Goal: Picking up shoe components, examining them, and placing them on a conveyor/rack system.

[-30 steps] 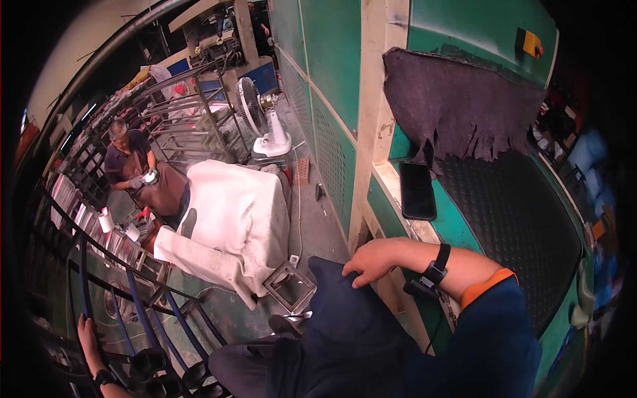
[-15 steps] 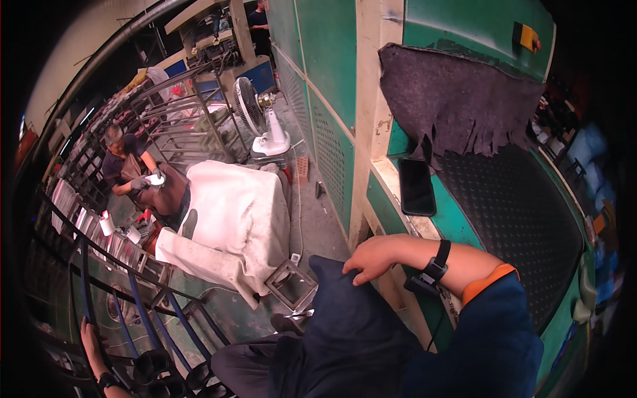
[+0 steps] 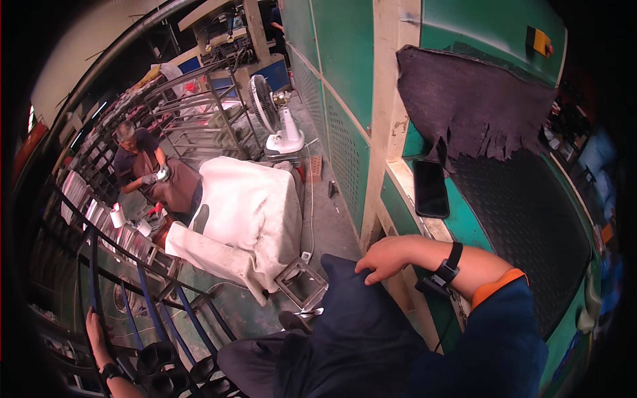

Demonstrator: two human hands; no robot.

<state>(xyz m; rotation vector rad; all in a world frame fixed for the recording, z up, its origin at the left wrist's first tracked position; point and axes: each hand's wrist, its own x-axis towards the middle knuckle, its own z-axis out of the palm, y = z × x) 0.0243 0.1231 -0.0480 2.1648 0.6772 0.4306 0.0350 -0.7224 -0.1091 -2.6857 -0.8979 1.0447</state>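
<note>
At the lower left, my left hand [image 3: 97, 335] is closed around an upright bar of a dark metal rack [image 3: 151, 298]. Several black, rounded, hollow-looking pieces [image 3: 159, 359] sit low on this rack beside my forearm. My right hand [image 3: 386, 257] lies loosely on the dark blue cloth [image 3: 361, 318] over my lap, its fingers bent down and slightly apart, with nothing seen in them. A black strap with a small box circles that wrist. Beyond it, a black phone [image 3: 431, 189] lies on the ledge of a green machine [image 3: 345, 73].
A ragged dark cloth [image 3: 474, 99] drapes over the machine above a black textured mat [image 3: 524, 225]. Ahead stand a cloth-covered block [image 3: 249, 205], a white fan [image 3: 282, 126] and a square metal frame [image 3: 300, 283]. A seated person [image 3: 149, 162] handles something small and white at the left.
The whole view has shifted, so things appear slightly farther right. The seated person's hands have moved around the white item. My hands keep their places on the rack and the cloth.
</note>
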